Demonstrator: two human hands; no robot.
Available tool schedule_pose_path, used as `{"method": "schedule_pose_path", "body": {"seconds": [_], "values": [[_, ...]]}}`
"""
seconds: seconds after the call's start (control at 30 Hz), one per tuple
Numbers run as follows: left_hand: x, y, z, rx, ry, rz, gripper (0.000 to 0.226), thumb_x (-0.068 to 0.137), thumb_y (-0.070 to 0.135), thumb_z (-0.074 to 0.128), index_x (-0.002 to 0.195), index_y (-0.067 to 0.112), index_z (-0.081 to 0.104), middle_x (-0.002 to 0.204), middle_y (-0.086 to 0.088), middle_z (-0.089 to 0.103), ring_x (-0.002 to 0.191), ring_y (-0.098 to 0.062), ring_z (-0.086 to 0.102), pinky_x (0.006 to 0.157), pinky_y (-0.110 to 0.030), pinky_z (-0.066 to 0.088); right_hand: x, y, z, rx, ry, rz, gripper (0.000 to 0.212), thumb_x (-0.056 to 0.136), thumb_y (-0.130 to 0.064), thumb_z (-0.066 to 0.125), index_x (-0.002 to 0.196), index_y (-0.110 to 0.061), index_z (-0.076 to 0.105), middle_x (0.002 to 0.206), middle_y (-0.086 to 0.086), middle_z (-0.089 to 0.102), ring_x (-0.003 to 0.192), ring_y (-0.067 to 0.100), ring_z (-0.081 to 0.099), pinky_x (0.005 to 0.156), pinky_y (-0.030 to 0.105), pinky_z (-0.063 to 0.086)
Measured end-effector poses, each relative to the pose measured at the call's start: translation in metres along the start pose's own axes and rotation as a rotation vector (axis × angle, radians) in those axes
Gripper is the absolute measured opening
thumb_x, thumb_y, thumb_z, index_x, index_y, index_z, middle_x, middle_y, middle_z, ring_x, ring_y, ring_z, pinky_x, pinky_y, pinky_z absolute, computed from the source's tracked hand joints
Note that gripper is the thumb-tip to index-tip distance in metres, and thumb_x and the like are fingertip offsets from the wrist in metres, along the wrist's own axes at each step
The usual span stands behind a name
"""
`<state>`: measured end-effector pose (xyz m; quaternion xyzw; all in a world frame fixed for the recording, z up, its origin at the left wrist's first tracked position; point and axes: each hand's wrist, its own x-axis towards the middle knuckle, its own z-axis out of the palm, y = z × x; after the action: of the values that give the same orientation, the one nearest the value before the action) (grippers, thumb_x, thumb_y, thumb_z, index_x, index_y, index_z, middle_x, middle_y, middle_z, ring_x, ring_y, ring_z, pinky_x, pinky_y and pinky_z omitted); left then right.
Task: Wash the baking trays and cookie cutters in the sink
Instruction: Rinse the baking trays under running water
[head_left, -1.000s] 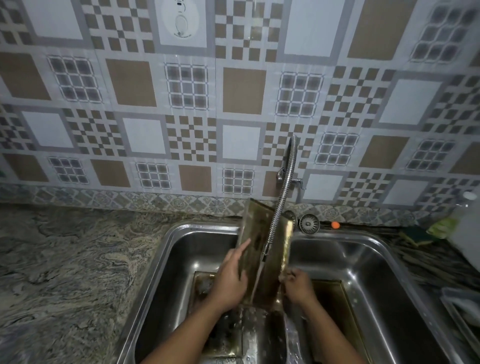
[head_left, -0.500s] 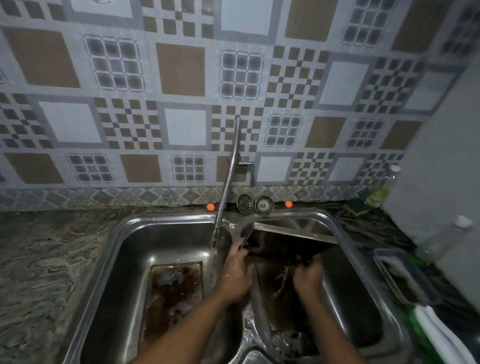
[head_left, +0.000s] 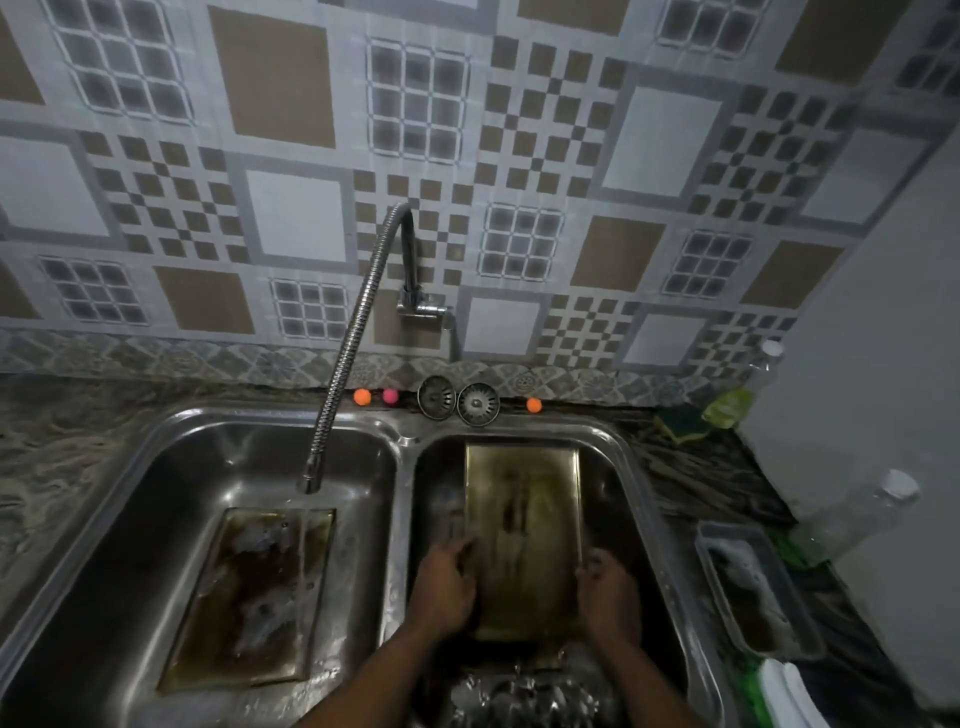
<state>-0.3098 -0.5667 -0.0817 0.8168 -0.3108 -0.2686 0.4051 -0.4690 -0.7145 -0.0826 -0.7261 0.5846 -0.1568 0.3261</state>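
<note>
Lying flat in the left basin (head_left: 156, 467) under the hose faucet (head_left: 343, 364) is 1 stained baking tray (head_left: 254, 597). In the right basin (head_left: 628, 467), the left hand (head_left: 441, 590) and right hand (head_left: 608, 597) grip a second tray (head_left: 524, 519) by its near corners, fingers (head_left: 457, 551) curled over its edges. On the counter (head_left: 727, 483) at the far right sits a plastic bottle (head_left: 852, 519).

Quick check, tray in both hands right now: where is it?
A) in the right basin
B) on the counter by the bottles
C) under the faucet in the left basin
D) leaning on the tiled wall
A: the left hand and right hand grip the held tray by its near corners inside the right basin; the faucet points into the left basin, where a second dirty tray lies.
</note>
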Motion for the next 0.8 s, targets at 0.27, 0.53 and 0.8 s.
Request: {"method": "schedule_pose_path", "body": {"seconds": [0.27, 0.53, 0.8], "values": [[0.022, -0.029, 0.040, 0.029, -0.113, -0.260, 0.045, 0.071, 0.023, 0.052, 0.112, 0.020, 0.068, 0.105, -0.004, 0.074, 0.102, -0.022, 0.069, 0.086, -0.028, 0.054, 0.050, 0.049, 0.038, -0.169, -0.247, 0.126, 0.022, 0.090, -0.007, 0.057, 0.109, -0.005, 0.068, 0.108, 0.015, 0.068, 0.105, 0.029, 0.064, 0.083, 0.029, 0.048], [0.053, -0.036, 0.070, 0.028, -0.014, -0.355, 0.036, 0.081, 0.013, 0.063, 0.111, 0.033, 0.062, 0.095, 0.004, 0.072, 0.088, -0.014, 0.068, 0.074, -0.020, 0.049, 0.081, 0.054, 0.052, -0.042, -0.357, 0.007, 0.024, 0.098, 0.005, 0.039, 0.086, -0.005, 0.058, 0.052, -0.014, 0.059, 0.054, -0.002, 0.056, 0.053, 0.009, 0.042], [0.053, -0.072, 0.090, -0.069, 0.033, -0.435, 0.059, 0.080, 0.002, 0.051, 0.131, 0.029, 0.062, 0.087, 0.004, 0.076, 0.072, -0.008, 0.069, 0.068, -0.027, 0.059, 0.079, 0.079, 0.066, 0.007, -0.331, -0.029, 0.027, 0.081, 0.001, 0.067, 0.094, -0.019, 0.079, 0.075, -0.015, 0.068, 0.067, 0.000, 0.063, 0.053, 0.000, 0.040]]}}
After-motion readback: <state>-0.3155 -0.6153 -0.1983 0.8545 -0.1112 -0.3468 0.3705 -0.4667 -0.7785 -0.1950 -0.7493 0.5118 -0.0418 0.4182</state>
